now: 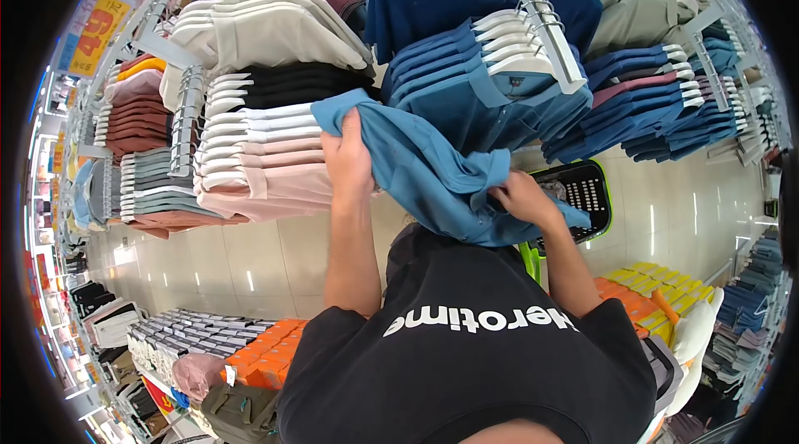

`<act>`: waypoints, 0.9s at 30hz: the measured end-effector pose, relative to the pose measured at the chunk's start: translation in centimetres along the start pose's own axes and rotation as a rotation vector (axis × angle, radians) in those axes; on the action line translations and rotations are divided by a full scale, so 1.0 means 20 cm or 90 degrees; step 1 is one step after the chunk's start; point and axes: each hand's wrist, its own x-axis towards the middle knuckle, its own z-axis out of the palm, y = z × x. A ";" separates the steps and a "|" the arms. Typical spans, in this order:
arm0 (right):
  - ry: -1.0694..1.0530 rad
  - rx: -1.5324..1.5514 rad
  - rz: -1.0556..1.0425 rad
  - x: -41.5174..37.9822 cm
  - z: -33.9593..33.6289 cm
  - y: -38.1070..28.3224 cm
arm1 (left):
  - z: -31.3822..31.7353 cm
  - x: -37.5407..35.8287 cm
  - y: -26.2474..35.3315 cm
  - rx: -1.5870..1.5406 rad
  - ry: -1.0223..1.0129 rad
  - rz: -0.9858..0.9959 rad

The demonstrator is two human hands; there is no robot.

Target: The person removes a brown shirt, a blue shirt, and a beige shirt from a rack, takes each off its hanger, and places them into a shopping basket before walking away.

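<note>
Blue cloth garment [420, 169]: left hand [349, 163] pinches one end, right hand [531, 201] grips bunched folds. Green-rimmed black plastic basket [601, 199] near right hand; pale-pink cloth garments [279, 182] beside left.

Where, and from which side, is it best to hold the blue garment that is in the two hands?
I would grip the garment at two spread places, from the near side: left hand at the far-left end, right hand at the bunched fold. The cloth is limp and folded, so one middle grip would likely let it sag.
</note>
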 end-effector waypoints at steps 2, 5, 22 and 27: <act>0.046 0.032 -0.015 0.02 0.02 -0.02 | 0.05 -0.02 0.11 -0.103 -0.007 -0.078; 0.193 0.150 -0.005 0.03 -0.02 -0.10 | 0.00 -0.04 0.02 -0.025 -0.043 -0.151; 0.284 0.182 -0.044 0.03 -0.06 -0.19 | 0.11 -0.13 -0.29 0.405 -0.351 0.093; 0.139 0.067 0.012 0.07 0.04 -0.09 | 0.29 -0.22 -0.19 0.375 -0.362 0.246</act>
